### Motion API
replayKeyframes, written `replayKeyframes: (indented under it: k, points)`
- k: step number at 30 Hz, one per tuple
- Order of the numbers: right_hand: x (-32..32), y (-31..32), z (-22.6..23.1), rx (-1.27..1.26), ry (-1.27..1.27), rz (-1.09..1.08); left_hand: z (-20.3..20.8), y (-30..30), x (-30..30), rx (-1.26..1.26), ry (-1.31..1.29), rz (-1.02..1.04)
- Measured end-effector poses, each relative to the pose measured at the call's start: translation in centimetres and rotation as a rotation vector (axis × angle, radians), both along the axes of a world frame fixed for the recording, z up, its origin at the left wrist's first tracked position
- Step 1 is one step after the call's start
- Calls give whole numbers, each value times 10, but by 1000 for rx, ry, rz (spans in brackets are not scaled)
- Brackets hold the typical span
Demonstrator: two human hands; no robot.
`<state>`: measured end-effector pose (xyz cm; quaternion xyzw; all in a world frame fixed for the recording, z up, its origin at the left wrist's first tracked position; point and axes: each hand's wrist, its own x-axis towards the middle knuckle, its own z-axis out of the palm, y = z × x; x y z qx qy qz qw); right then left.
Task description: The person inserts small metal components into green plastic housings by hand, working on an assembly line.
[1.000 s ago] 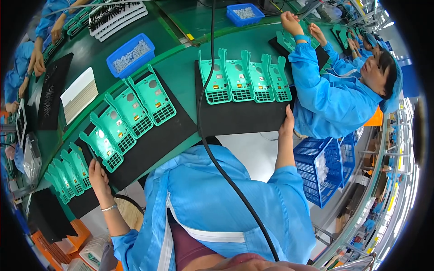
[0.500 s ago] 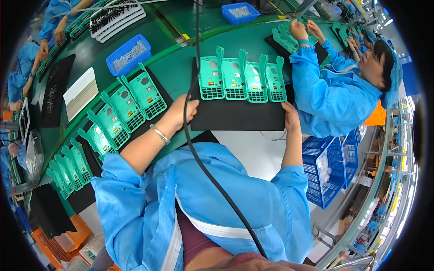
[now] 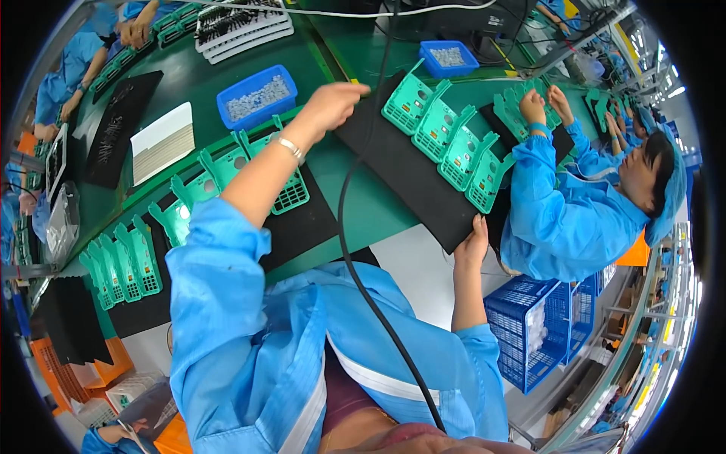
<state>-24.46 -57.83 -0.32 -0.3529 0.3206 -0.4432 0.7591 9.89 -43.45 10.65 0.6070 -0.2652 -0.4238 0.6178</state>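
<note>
A black mat (image 3: 408, 178) lies slanted in front of me, its left end farther away than its right. Along its far side stand several green plastic housings (image 3: 440, 130) in a row, each with a grid at one end. My left hand (image 3: 330, 107) is closed at the mat's far left edge, its fingertips pinching that edge. At the near right corner, my right hand (image 3: 474, 240) grips the mat, thumb showing near the last housing. Left of it, partly behind my left forearm, a second black mat (image 3: 314, 227) bears more green housings (image 3: 291, 193).
A blue bin of small pale parts (image 3: 261, 94) and a white slotted tray (image 3: 162, 140) are beyond my left arm. Another blue bin (image 3: 448, 59) stands farther off. A co-worker (image 3: 578, 200) handles green housings at right, near blue crates (image 3: 522, 333). A black cable (image 3: 344, 219) hangs across.
The mat with its housings has turned clockwise, its left end swinging away and its right end coming nearer. My left hand has gone forward with its edge; my right hand has come nearer.
</note>
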Motion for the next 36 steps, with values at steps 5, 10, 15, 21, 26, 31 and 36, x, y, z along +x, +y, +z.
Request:
replayKeyframes:
  k: [5, 10, 15, 21, 26, 31, 36]
  points:
    - [31, 9, 10, -77, 143, 40, -12, 10, 15, -53, 38, 334]
    - [14, -6, 47, -449, 1077, 413, -18, 109, -11, 27, -29, 323]
    - [29, 1, 62, -827, 857, 216, 2, 254, -36, 251, -38, 678]
    - [137, 116, 56, -1241, 775, 792, -49, 385, -68, 738, -389, 874]
    - [179, 160, 60, -1237, 820, 893, -60, 386, -77, 801, -401, 844]
    - [161, 153, 37, -162, 263, 1017, -71, 393, -83, 723, -395, 845]
    - [122, 215, 35, 203, -128, 973, -59, 388, -83, 379, 84, 958]
